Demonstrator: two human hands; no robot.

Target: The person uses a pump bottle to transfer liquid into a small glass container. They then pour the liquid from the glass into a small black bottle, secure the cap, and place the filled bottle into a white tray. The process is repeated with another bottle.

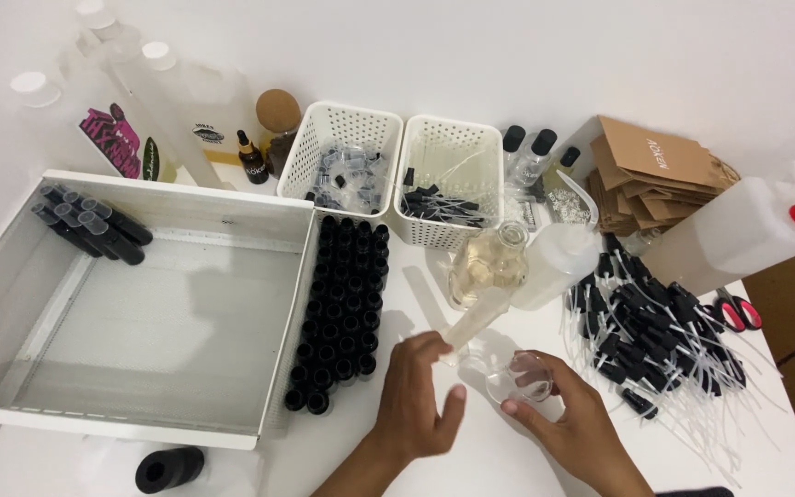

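1. A white table (508,460) set against a white wall carries the work; the landmark is the big white tray (11,304) at left, which holds a few capped tubes (94,225) in its far left corner.
2. Behind the tray stand large plastic jugs (177,110), partly cut off by the top edge.
3. Just right of the tray, black vials (342,313) stand in packed rows; farther right and back sit two white baskets (397,170).
4. Right of the tray's near corner, the left hand (416,400) pinches a clear funnel (471,327) at its spout, the remaining fingers loosely spread.
5. Farther right, the right hand (568,423) curls its fingers around a small clear glass (522,377); the contents are hard to make out.
6. Beyond them a flask (489,267) of pale liquid, then a heap of black pump tops (655,336), scissors (738,313) and a red-capped jug (747,230); the far right edge is cut off.
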